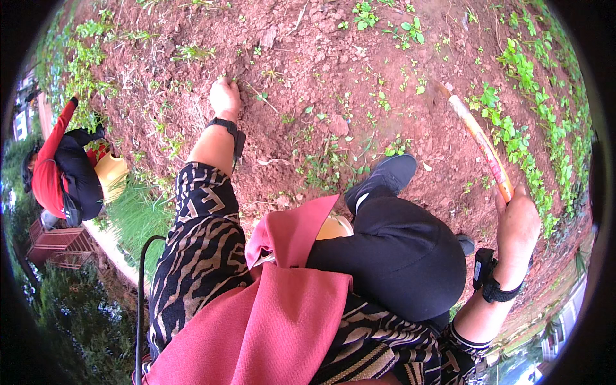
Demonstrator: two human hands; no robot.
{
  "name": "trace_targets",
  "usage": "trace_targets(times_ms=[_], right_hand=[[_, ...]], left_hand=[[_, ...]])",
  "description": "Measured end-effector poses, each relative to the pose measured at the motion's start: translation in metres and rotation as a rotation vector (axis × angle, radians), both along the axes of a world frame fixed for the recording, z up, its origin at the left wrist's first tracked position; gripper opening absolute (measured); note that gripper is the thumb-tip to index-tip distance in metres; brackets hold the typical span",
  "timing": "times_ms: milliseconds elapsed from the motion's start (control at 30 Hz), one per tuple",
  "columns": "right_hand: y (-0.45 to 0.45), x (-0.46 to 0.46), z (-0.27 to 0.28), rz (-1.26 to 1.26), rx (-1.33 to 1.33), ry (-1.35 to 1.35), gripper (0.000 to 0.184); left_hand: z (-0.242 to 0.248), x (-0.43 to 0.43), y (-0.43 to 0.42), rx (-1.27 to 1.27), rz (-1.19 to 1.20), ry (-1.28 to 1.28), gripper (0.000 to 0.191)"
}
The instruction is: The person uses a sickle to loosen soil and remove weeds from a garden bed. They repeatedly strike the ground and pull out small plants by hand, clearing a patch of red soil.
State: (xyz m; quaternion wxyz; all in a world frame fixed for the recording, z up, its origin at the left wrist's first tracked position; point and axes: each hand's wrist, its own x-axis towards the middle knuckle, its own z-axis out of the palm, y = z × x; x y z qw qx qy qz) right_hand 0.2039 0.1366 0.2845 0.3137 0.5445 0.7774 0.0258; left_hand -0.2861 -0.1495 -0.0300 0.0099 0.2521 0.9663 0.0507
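My left hand (pixel 224 98) is low over the reddish soil (pixel 298 62), its fingers curled closed. Tiny bits of green show at its fingertips, but I cannot tell whether it pinches a weed. In my right hand (pixel 519 221) is the orange, worn handle of a hand tool (pixel 481 139). The tool reaches forward and left, and its blurred, brownish head (pixel 440 89) is at the soil, so its exact shape is unclear. Small weeds (pixel 325 163) grow between my left hand and my dark shoe (pixel 385 175).
Rows of leafy green plants (pixel 510 130) run along the right. At the left, a person in a red top (pixel 48 178) bends over by a pale yellow bucket-like object (pixel 111 174) and a clump of long grass (pixel 139 216). A pink cloth (pixel 269 317) hangs over my front.
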Motion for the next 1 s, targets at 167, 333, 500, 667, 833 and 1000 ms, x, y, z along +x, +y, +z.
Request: trace_targets(times_ms=[167,333,500,667,833,1000], right_hand=[[0.001,0.004,-0.003,-0.002,0.015,-0.021,0.039],[0.006,0.008,-0.007,0.041,0.034,-0.080,0.039],[0.005,0.005,-0.005,0.010,0.016,-0.046,0.038],[-0.001,0.002,-0.004,-0.019,0.026,-0.031,0.037],[0.004,0.002,-0.004,-0.045,-0.006,-0.057,0.038],[0.006,0.008,-0.005,-0.008,0.013,-0.049,0.037]], left_hand=[[0.026,0.017,-0.011,0.127,0.068,-0.462,0.029],[0.033,0.003,-0.014,0.231,0.058,-0.148,0.022],[0.013,-0.040,-0.006,0.047,0.121,-0.086,0.029],[-0.005,-0.061,-0.009,-0.129,0.068,-0.108,0.026],[-0.006,-0.063,-0.015,-0.078,0.086,-0.199,0.024],[0.009,-0.019,-0.023,0.113,-0.057,-0.601,0.023]])
